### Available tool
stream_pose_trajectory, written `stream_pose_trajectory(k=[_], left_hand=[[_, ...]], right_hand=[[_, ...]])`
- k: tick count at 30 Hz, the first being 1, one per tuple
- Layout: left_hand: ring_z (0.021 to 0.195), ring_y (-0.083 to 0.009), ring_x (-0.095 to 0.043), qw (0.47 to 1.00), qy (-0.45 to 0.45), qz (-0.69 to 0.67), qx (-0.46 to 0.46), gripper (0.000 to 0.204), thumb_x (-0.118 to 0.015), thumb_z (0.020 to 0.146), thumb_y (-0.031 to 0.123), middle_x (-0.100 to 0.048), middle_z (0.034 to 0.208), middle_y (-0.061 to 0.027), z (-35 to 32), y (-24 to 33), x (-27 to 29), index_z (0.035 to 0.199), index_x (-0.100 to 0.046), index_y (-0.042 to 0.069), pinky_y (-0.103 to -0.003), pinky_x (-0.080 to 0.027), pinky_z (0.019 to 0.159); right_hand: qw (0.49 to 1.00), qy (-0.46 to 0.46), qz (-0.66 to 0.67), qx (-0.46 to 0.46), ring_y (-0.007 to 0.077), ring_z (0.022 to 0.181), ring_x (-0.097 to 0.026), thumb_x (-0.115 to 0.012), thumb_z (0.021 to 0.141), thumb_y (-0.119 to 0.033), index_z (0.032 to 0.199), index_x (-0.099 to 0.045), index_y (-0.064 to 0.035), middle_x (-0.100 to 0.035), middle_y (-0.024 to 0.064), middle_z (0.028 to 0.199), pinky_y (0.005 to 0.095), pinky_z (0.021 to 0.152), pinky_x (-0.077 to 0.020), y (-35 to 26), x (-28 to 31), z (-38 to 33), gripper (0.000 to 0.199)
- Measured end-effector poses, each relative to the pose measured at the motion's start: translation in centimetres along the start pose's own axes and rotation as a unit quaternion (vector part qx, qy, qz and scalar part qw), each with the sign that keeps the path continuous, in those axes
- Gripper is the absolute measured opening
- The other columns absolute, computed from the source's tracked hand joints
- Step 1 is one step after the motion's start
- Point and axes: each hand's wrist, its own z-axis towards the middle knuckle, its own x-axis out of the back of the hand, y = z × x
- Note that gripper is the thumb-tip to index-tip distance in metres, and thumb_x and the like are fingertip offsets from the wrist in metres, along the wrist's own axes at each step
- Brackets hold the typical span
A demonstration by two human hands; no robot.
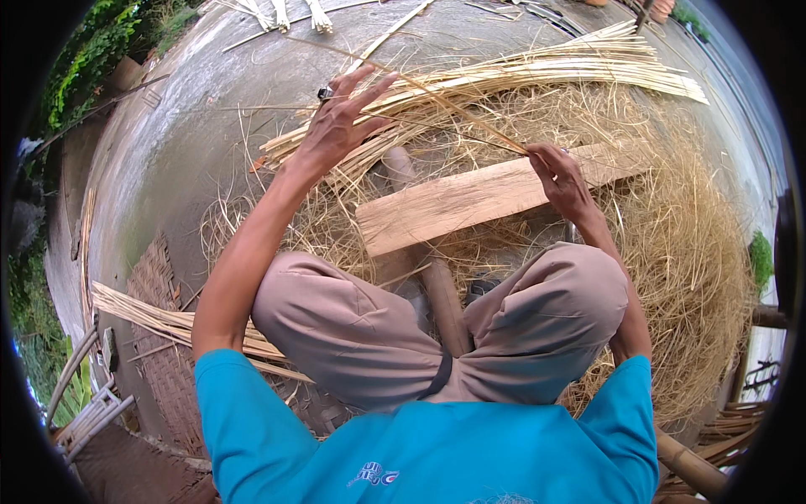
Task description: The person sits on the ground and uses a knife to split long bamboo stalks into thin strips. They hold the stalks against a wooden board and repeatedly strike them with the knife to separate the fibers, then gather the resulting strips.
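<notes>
My left hand is raised over a bundle of pale bamboo strips, fingers spread, with a thin strip running across its fingertips. That strip slants down to my right hand, which pinches its other end just above a flat wooden plank. The plank lies across a round wooden log between my bent knees. A dark ring shows on a finger of my left hand.
A thick heap of straw-like bamboo shavings covers the concrete ground to the right. A woven mat and more split strips lie at the left. Bamboo poles sit at lower right, green plants at upper left.
</notes>
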Motion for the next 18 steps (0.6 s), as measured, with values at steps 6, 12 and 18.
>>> stream_pose_trajectory(k=[6, 12, 18], left_hand=[[0.146, -0.0304, -0.031, 0.992, 0.085, 0.084, -0.040, 0.094, -0.079, 0.083, 0.043, -0.021, 0.166, -0.0062, 1.0, 0.0, 2.4, 0.158, -0.024, 0.047, -0.052, -0.033, 0.125], [0.070, -0.0160, -0.069, 0.978, -0.033, -0.199, 0.062, 0.038, -0.074, 0.091, 0.041, -0.076, 0.083, -0.0050, -6.9, 0.9, 4.2, 0.111, -0.077, 0.009, -0.032, -0.056, 0.063], [0.061, -0.0119, -0.059, 0.935, 0.110, -0.172, 0.289, 0.036, -0.064, 0.099, 0.044, -0.070, 0.079, -0.0032, -21.6, 4.1, 0.4, 0.103, -0.077, 0.011, -0.029, -0.047, 0.048]], right_hand=[[0.998, -0.007, -0.044, -0.035, 0.0303, 0.093, -0.071, -0.061, 0.102, -0.010, 0.121, -0.068, -0.0031, -0.071, 0.0158, 0.108, 0.0414, 0.080, -0.0567, -1.3, 2.6, 2.2, 0.022], [0.988, 0.004, -0.128, 0.085, 0.0306, 0.093, -0.067, -0.061, 0.098, 0.000, 0.123, -0.070, -0.0078, -0.070, 0.0148, 0.104, 0.0407, 0.082, -0.0527, -0.2, 3.7, 3.4, 0.028], [0.958, 0.018, -0.230, 0.170, 0.0288, 0.131, -0.056, -0.066, 0.098, -0.010, 0.141, -0.061, -0.0235, -0.057, 0.0102, 0.141, 0.0443, 0.109, -0.0474, -4.0, -1.3, 5.1, 0.045]])
